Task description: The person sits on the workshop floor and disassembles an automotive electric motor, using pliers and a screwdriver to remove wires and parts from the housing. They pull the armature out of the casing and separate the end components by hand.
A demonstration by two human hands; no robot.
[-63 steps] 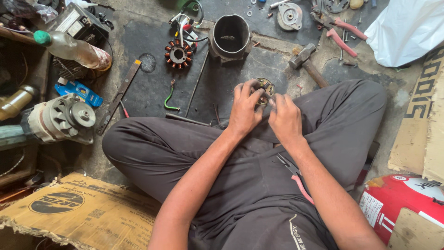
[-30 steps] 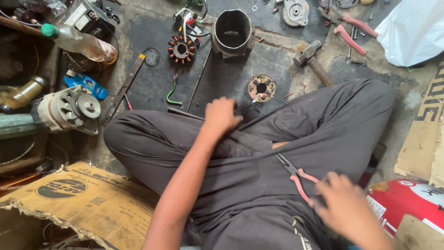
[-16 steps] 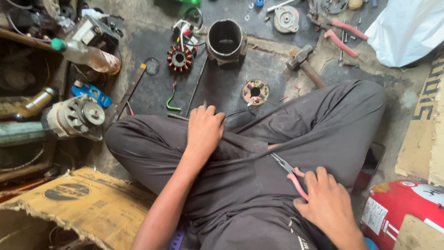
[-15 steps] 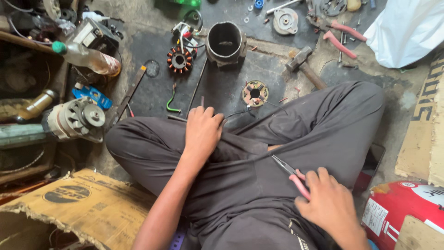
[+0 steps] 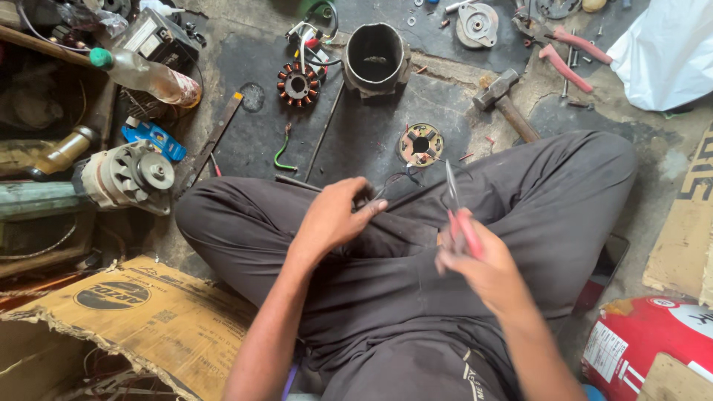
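Observation:
I sit cross-legged in dark trousers on a workshop floor. My right hand (image 5: pixel 481 267) is closed around red-handled needle-nose pliers (image 5: pixel 454 200), whose tip points up toward a small round metal plate (image 5: pixel 420 144) lying on the floor in front of my legs. My left hand (image 5: pixel 336 215) rests on my left shin with its fingers loosely bent, touching a thin dark wire (image 5: pixel 397 186) near my crossed ankles. Whether it grips the wire is unclear.
A copper-wound stator (image 5: pixel 298 83) and a metal cylinder housing (image 5: pixel 375 54) lie further ahead. A hammer (image 5: pixel 505 104) and red pliers (image 5: pixel 566 52) are at upper right. An alternator (image 5: pixel 126 174), bottle (image 5: pixel 145 70) and cardboard (image 5: pixel 122 312) are on the left, a red container (image 5: pixel 646 345) at right.
My right hand picked the red-handled pliers off my right thigh and lifted them toward the middle. My left hand stayed on the shin, shifting slightly right. The round plate stayed on the floor.

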